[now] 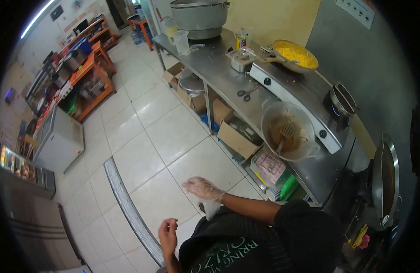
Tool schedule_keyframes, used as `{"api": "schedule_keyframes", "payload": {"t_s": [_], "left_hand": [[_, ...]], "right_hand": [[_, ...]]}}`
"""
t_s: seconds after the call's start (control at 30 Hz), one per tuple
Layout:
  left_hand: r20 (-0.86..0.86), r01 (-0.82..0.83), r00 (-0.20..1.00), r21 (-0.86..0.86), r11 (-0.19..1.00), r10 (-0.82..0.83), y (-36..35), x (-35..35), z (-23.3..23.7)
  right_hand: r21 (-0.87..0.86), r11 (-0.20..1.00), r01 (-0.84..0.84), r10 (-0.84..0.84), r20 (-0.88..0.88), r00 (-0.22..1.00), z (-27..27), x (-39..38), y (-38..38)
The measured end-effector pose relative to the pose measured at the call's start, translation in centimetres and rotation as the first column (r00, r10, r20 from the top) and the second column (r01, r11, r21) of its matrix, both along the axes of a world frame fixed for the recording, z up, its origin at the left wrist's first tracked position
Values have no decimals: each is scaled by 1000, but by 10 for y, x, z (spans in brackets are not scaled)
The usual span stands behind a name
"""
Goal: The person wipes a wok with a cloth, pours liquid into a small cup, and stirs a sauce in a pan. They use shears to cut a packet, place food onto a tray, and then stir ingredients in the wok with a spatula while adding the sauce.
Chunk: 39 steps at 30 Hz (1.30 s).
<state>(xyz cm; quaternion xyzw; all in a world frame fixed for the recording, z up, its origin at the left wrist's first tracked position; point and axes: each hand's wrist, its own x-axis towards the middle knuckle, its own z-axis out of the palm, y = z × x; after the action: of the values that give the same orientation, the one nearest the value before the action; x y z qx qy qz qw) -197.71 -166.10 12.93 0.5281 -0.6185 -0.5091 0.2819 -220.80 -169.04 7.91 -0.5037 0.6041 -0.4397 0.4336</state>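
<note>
My right hand (203, 189), in a clear plastic glove, is held out over the tiled floor in front of my dark shirt. Its fingers are pressed together and point left; whether anything is inside them is too small to tell. Loose plastic hangs below the wrist. My bare left hand (168, 232) is lower and to the left, its fingers curled, with nothing visible in them. Neither hand touches the steel counter (219, 68). Nearest on that counter is a large pan (305, 123) with brown residue and a slotted spatula (286, 132) resting inside.
A gas stove (282, 82) holds a pan of yellow food (296, 54) and a small pot (342, 98) over a blue flame. Scissors (247, 93) lie on the counter. Boxes (237, 139) fill the shelf beneath. A wok (385, 182) is at right, a white freezer (60, 141) at left.
</note>
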Motion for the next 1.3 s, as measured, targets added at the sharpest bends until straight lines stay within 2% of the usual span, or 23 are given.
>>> {"api": "schedule_keyframes", "payload": {"t_s": [0.07, 0.1, 0.13, 0.17, 0.2, 0.23, 0.33, 0.4, 0.43, 0.5, 0.57, 0.6, 0.63, 0.7, 0.77, 0.83, 0.9, 0.93, 1.03, 1.17, 1.23, 1.3], "left_hand": [[48, 144, 988, 106, 984, -150, -81, -28, 27], [127, 223, 966, 29, 974, -225, -118, -48, 39], [124, 235, 963, 52, 971, -240, -149, -70, 53], [49, 316, 947, 17, 948, -317, -180, -88, 52], [-26, 388, 921, -25, 921, -388, -209, -107, 48], [1, 460, 887, -68, 885, -461, -232, -130, 51], [-7, 673, 728, -184, 717, -685, -279, -205, 49], [-34, 715, 648, -318, 622, -761, -290, -243, 38], [15, 787, 603, -178, 591, -798, -296, -254, 39], [-7, 733, 676, -106, 672, -737, -304, -269, 35], [-60, 665, 747, 71, 744, -662, -331, -272, 32], [-95, 620, 784, 166, 767, -613, -339, -274, 30], [-52, 558, 825, 231, 797, -563, -354, -272, 28], [11, 458, 872, 333, 824, -489, -404, -274, 23], [-154, 365, 930, 301, 881, -332, -447, -287, 13], [-288, 320, 925, 239, 917, -248, -494, -311, 6], [-300, 315, 921, 194, 929, -249, -555, -337, -5], [-324, 327, 908, 156, 932, -264, -587, -353, -6], [-347, 365, 880, 58, 929, -324, -691, -407, -12], [-227, 348, 904, -97, 933, -361, -803, -495, 5], [-177, 336, 911, -203, 920, -372, -850, -537, -3], [-238, 288, 902, -289, 913, -360, -870, -574, -2]], "right_hand": [[152, 970, 190, -215, 172, 961, -8, -32, -27], [241, 933, 269, -328, 254, 910, -12, -46, -36], [186, 905, 382, -409, 145, 901, 1, -61, -40], [123, 868, 480, -488, 37, 872, 12, -77, -42], [109, 845, 524, -525, -27, 851, -6, -97, -45], [90, 822, 562, -555, -92, 827, -24, -116, -53], [184, 688, 702, -699, -93, 709, 6, -156, -85], [172, 676, 716, -728, 10, 685, -29, -188, -118], [162, 669, 725, -741, 72, 668, -40, -203, -144], [-221, 662, 717, -746, -100, 658, -58, -222, -194], [-321, 670, 669, -728, -108, 677, -56, -246, -243], [-236, 716, 657, -683, -41, 729, -43, -260, -264], [-150, 758, 635, -640, 22, 768, -35, -271, -282], [-250, 785, 567, -571, 65, 818, -28, -294, -315], [-222, 769, 599, -555, 232, 799, -48, -315, -348], [-149, 778, 610, -555, 291, 779, -45, -339, -369], [-15, 792, 610, -589, 242, 771, -31, -359, -387], [3, 771, 637, -629, 161, 760, -27, -369, -396], [198, 685, 701, -715, 0, 699, -20, -400, -421], [303, 565, 768, -784, -93, 614, -7, -442, -446], [415, 484, 770, -805, -133, 578, 25, -460, -451], [389, 330, 860, -840, -294, 456, 45, -482, -444]]}}
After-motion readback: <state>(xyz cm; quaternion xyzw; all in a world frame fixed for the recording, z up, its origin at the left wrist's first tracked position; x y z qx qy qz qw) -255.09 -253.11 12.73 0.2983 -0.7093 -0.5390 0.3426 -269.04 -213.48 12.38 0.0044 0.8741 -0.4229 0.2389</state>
